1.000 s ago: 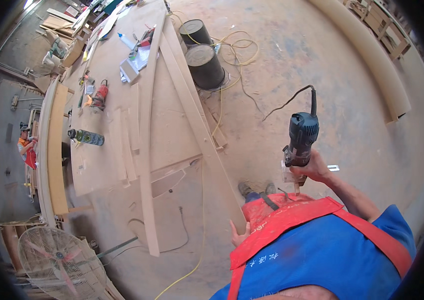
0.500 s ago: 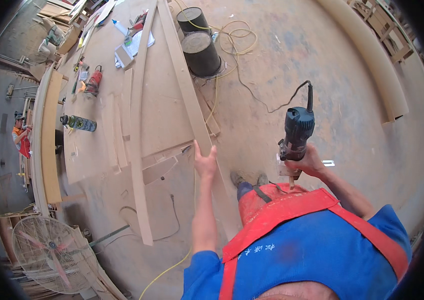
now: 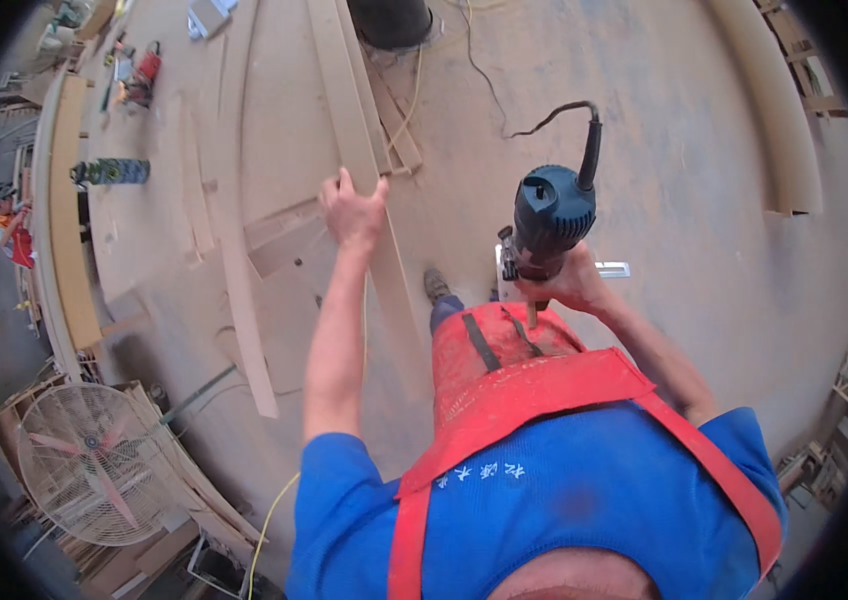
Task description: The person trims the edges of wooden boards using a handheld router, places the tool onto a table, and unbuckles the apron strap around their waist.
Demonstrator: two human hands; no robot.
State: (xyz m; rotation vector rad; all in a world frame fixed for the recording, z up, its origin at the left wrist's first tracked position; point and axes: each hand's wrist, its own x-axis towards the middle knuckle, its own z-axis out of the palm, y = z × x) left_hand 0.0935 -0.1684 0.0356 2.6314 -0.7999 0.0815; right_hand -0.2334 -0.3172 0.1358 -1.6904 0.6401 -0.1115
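My left hand (image 3: 354,212) grips the edges of a long, narrow wooden board (image 3: 346,95), thumb on one side and fingers on the other. The board runs away from me at a slant, and its near end passes beside my left leg. In my right hand (image 3: 574,282) is a dark trim router (image 3: 552,215), held by its lower body in front of my red apron (image 3: 514,370). Its black cord (image 3: 554,122) rises from the top and trails off ahead. A pale base plate and side guide show around the router's lower end; its bit is hard to make out.
Left of the board lies another long strip (image 3: 236,200). Beyond it are a camouflage bottle (image 3: 116,171) and a red power tool (image 3: 147,70). A caged fan (image 3: 91,465) stands at lower left. Ahead sits a black bucket (image 3: 394,20); a yellow hose (image 3: 260,535) crosses the floor. A person works far left.
The whole view has shifted, with the bottle, bucket and boards now higher in the picture. My left shoe shows farther forward. Both hands keep their grips on the board and the trim router.
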